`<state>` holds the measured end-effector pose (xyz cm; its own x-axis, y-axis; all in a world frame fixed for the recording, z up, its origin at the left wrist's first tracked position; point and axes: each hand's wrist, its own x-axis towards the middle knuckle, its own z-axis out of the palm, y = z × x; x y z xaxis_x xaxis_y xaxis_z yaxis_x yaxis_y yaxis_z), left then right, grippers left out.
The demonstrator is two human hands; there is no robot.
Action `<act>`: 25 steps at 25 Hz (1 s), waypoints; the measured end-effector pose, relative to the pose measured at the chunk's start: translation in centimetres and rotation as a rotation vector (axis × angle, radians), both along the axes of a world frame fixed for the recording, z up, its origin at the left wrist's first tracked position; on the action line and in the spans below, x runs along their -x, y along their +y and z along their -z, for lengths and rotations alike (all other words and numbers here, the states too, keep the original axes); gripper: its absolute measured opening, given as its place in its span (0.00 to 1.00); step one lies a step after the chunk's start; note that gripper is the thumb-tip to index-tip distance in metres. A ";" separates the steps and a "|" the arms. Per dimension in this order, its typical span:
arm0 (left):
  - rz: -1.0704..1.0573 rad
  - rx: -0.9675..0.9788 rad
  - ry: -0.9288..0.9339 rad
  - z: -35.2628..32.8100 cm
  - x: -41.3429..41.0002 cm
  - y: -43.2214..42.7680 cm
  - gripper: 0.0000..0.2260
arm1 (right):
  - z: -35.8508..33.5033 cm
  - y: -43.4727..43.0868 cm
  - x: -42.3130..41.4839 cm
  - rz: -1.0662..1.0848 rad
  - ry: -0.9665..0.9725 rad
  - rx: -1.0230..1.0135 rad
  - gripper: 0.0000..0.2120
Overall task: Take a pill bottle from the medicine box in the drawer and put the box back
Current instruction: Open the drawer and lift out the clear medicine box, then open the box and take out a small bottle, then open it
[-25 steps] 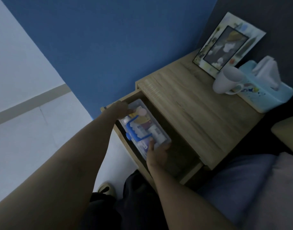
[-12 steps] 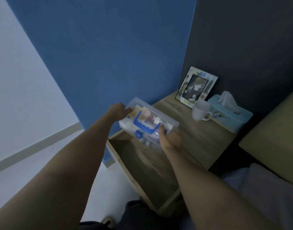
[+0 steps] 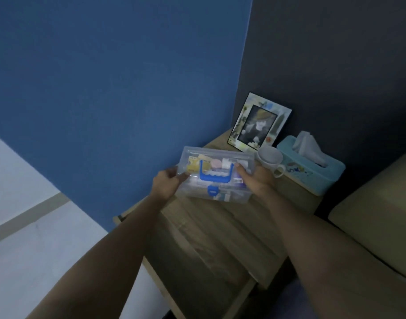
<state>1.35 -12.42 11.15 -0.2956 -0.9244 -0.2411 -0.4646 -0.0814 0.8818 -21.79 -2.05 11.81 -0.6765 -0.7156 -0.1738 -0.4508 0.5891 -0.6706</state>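
Note:
The medicine box (image 3: 220, 158) is clear plastic with a blue handle and a blue latch, its lid closed, with packets and small bottles showing through. I hold it over the wooden nightstand top (image 3: 222, 217), level with the mug. My left hand (image 3: 167, 184) grips its left end and my right hand (image 3: 255, 179) grips its right end. Below it the drawer (image 3: 197, 268) stands pulled out, dark inside. No single pill bottle can be told apart inside the box.
At the back of the nightstand stand a picture frame (image 3: 258, 122), a white mug (image 3: 269, 158) and a light blue tissue box (image 3: 312, 165). A blue wall is to the left, a dark wall behind, and a beige bed edge (image 3: 376, 203) on the right.
Both hands lifted the medicine box out of the drawer and carried it up and over the nightstand top. The box turned from slanted to nearly level.

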 end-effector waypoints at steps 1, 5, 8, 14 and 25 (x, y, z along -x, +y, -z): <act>-0.005 0.004 -0.001 0.5 0.2 -0.4 0.17 | 0.5 -0.5 0.4 -0.010 0.008 0.000 0.28; -0.018 0.006 0.040 2.1 0.4 -1.2 0.18 | 2.2 -1.5 1.0 -0.043 -0.043 0.029 0.26; -0.030 0.001 0.036 3.2 0.3 -0.8 0.19 | 3.2 -1.6 1.2 -0.062 -0.079 0.030 0.21; -0.429 -0.107 0.192 3.7 2.2 3.3 0.32 | 3.0 -2.0 0.6 -0.117 0.138 -0.050 0.30; -0.191 -0.334 0.296 5.0 6.7 7.4 0.15 | 3.2 -1.8 1.3 -0.728 0.498 -0.064 0.26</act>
<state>-5.38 -5.02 6.13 -0.2286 -0.8551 -0.4654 -0.1468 -0.4423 0.8848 -23.10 -3.83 8.61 -0.0642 -0.9973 -0.0349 -0.9597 0.0713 -0.2718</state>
